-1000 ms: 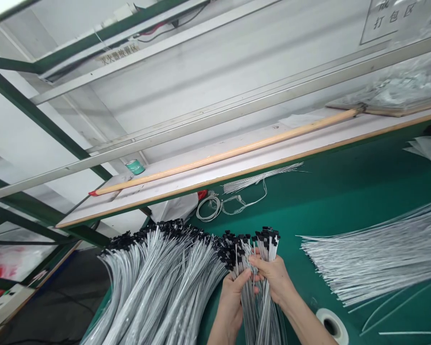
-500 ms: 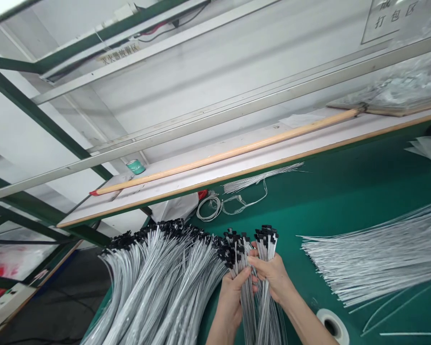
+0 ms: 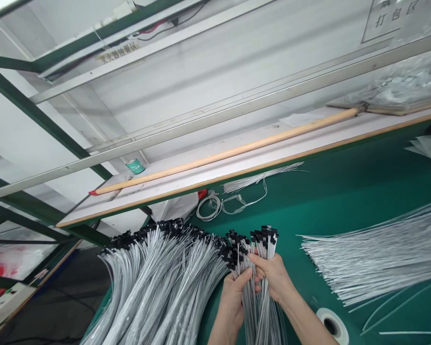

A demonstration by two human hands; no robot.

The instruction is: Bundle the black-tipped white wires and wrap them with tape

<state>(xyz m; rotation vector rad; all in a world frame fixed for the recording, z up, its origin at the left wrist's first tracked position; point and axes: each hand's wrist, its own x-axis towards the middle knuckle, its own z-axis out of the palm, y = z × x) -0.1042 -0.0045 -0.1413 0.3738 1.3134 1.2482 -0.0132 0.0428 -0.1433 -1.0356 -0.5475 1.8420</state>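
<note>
My left hand (image 3: pixel 234 297) and my right hand (image 3: pixel 275 278) are both wrapped round an upright bundle of grey wires with black end caps (image 3: pixel 260 239), held over the green table (image 3: pixel 345 201). The capped tips stand just above my fingers. My right thumb and fingers pinch a part of the bundle, slightly apart from the part in my left hand. Immediately left lies a large pile of the same grey capped wires (image 3: pixel 154 278), fanned out and hanging over the table's left edge.
A spread of thin white wires (image 3: pixel 377 254) lies to the right. A roll of white tape (image 3: pixel 332 325) sits by my right forearm. Coiled white cable (image 3: pixel 210 207) and a small wire bundle (image 3: pixel 262 177) lie further back. A wooden pole (image 3: pixel 230 153) and a green tin (image 3: pixel 135 166) rest on the back shelf.
The bundle's right-hand tips rose a little and then settled; my fingers shifted slightly on the wires. The piles have not moved.
</note>
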